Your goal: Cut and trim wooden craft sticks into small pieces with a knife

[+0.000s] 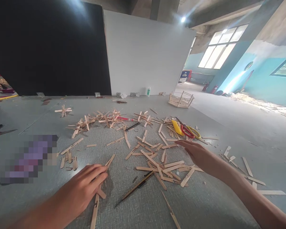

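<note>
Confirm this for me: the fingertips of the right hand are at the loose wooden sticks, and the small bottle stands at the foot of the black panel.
Wrong on the panel: the head view shows the small bottle at the foot of the white panel. The fingertips of the right hand are indeed at the loose wooden sticks.

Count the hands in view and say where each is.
2: the left hand is over some sticks, left of centre; the right hand is near the yellow handle. No others show.
</note>
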`<control>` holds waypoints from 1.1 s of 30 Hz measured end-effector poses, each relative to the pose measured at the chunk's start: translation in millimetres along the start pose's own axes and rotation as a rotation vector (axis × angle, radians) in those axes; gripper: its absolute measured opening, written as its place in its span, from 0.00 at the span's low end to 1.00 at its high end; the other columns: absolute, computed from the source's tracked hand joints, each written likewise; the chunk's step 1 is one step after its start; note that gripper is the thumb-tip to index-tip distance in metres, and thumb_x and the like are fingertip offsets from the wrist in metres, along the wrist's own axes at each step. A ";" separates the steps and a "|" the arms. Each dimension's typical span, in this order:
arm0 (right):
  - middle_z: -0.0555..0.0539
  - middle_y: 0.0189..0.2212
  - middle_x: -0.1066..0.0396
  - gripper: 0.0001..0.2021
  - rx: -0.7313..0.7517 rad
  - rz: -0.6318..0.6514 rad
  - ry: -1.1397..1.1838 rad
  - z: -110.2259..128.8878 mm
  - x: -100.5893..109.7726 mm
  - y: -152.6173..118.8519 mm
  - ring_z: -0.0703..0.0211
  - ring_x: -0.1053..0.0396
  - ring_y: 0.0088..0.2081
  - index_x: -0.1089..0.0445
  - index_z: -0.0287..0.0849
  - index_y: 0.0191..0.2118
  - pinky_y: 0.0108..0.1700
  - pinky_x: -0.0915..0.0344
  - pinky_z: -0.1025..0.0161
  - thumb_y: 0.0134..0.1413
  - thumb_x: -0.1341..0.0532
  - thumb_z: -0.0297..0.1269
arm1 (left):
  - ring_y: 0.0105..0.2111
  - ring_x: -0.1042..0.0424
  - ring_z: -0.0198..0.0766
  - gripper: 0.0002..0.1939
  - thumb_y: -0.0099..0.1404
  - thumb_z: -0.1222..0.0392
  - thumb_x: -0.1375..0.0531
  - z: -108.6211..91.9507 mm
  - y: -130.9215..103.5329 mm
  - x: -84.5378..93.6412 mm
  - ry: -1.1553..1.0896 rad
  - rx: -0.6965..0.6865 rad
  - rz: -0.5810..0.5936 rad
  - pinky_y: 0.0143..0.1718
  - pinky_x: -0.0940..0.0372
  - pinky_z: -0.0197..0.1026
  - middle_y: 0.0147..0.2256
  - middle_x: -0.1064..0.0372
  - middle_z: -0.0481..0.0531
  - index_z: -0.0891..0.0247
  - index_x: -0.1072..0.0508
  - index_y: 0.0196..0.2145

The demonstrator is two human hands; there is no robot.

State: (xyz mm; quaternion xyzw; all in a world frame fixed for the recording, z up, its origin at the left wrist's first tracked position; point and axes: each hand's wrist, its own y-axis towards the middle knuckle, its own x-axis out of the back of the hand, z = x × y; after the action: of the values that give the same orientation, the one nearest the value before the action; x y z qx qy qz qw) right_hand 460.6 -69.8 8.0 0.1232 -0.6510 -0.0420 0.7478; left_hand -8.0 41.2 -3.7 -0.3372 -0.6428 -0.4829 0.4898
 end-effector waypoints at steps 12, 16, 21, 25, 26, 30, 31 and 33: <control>0.38 0.57 0.25 0.22 -0.007 0.056 0.072 32.5 8.0 -6.8 0.46 0.25 0.56 0.28 0.42 0.60 0.57 0.26 0.46 0.73 0.54 0.36 | 0.53 0.28 0.44 0.32 0.61 0.81 0.53 8.6 -9.6 -11.6 -0.006 0.030 0.031 0.53 0.27 0.48 0.53 0.27 0.50 0.57 0.27 0.56; 0.41 0.61 0.27 0.20 0.011 0.104 0.106 37.6 8.7 -5.9 0.46 0.27 0.59 0.31 0.47 0.63 0.57 0.26 0.50 0.72 0.46 0.40 | 0.56 0.29 0.43 0.36 0.60 0.83 0.54 16.2 -15.4 -19.7 -0.049 0.033 0.013 0.54 0.27 0.48 0.56 0.28 0.49 0.55 0.27 0.58; 0.44 0.60 0.27 0.18 0.040 0.112 0.153 47.2 8.0 -5.8 0.46 0.27 0.59 0.29 0.51 0.61 0.56 0.25 0.50 0.70 0.42 0.41 | 0.57 0.29 0.42 0.39 0.59 0.84 0.55 15.6 -16.8 -20.5 -0.064 0.075 0.015 0.55 0.27 0.46 0.57 0.28 0.48 0.53 0.27 0.58; 0.43 0.59 0.26 0.17 0.105 0.085 0.201 61.3 1.8 -3.8 0.48 0.28 0.60 0.29 0.48 0.61 0.58 0.26 0.53 0.73 0.47 0.37 | 0.54 0.27 0.42 0.37 0.59 0.83 0.56 10.0 -11.9 -15.8 -0.026 0.049 -0.023 0.52 0.26 0.46 0.54 0.27 0.48 0.55 0.26 0.56; 0.43 0.58 0.25 0.17 0.123 0.081 0.214 65.7 0.5 -3.3 0.49 0.28 0.59 0.29 0.47 0.61 0.57 0.26 0.54 0.73 0.48 0.36 | 0.53 0.27 0.42 0.37 0.59 0.83 0.56 9.5 -11.0 -15.3 -0.018 0.038 -0.035 0.51 0.25 0.45 0.54 0.26 0.49 0.55 0.26 0.56; 0.43 0.56 0.24 0.17 0.190 0.089 0.260 83.9 -1.7 -1.6 0.53 0.25 0.56 0.29 0.46 0.60 0.55 0.25 0.57 0.74 0.49 0.34 | 0.54 0.27 0.41 0.38 0.58 0.83 0.55 10.2 -10.5 -15.4 -0.027 0.037 -0.053 0.51 0.25 0.45 0.55 0.26 0.48 0.55 0.26 0.56; 0.43 0.56 0.24 0.17 0.207 0.090 0.274 87.8 -2.0 -1.3 0.54 0.25 0.56 0.29 0.46 0.61 0.55 0.26 0.58 0.74 0.49 0.34 | 0.54 0.27 0.41 0.38 0.58 0.84 0.55 10.5 -10.7 -15.4 -0.038 0.043 -0.050 0.51 0.25 0.45 0.55 0.27 0.48 0.54 0.26 0.56; 0.43 0.56 0.24 0.17 0.251 0.083 0.308 93.9 -2.8 -1.0 0.56 0.26 0.56 0.30 0.46 0.61 0.56 0.27 0.59 0.75 0.49 0.33 | 0.54 0.27 0.41 0.38 0.58 0.84 0.55 10.9 -11.1 -15.5 -0.048 0.043 -0.049 0.51 0.25 0.44 0.55 0.26 0.48 0.55 0.26 0.56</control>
State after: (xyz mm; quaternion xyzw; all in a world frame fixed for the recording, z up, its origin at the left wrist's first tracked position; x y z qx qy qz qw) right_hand 367.9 -82.3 16.5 0.1934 -0.5338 0.0899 0.8183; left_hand -16.8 48.8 -22.3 -0.3223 -0.6727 -0.4723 0.4696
